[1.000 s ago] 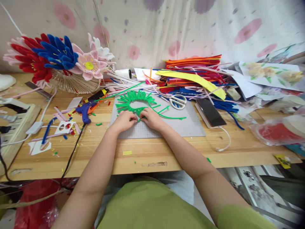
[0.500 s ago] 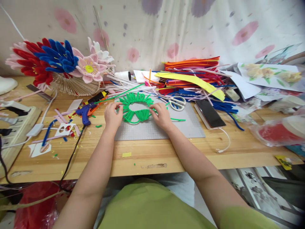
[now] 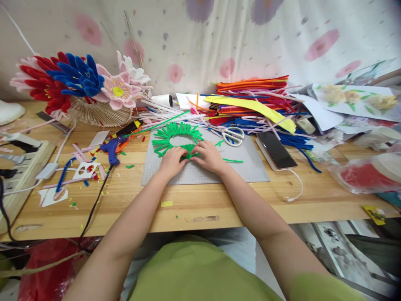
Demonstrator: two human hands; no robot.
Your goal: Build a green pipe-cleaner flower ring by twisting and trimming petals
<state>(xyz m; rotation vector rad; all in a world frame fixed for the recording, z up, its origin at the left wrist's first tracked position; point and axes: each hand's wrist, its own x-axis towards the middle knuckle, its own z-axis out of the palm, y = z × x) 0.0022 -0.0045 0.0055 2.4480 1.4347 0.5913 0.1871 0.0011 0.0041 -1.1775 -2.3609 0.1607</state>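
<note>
A ring of looped green pipe cleaners (image 3: 163,136) rests on the grey cutting mat (image 3: 250,167), its loops pointing outward. My left hand (image 3: 173,162) is closed at the ring's near edge, fingertips pinching the green loops. Close beside it, my right hand (image 3: 207,156) pinches the same near edge from the right. The two hands' fingertips almost meet there and hide part of the ring. A loose green strip (image 3: 233,161) lies on the mat right of my right hand. White-handled scissors (image 3: 233,136) lie at the mat's back right.
A blue glue gun (image 3: 112,150) lies left of the mat, its cord running to the table's front edge. A phone (image 3: 275,149) lies on the right. Bundles of coloured pipe cleaners (image 3: 253,85) are piled behind. Fuzzy flowers (image 3: 79,75) stand at the back left.
My left hand has moved right and nearer me, from the ring's left side to its near edge beside my right hand. My right hand has shifted slightly left.
</note>
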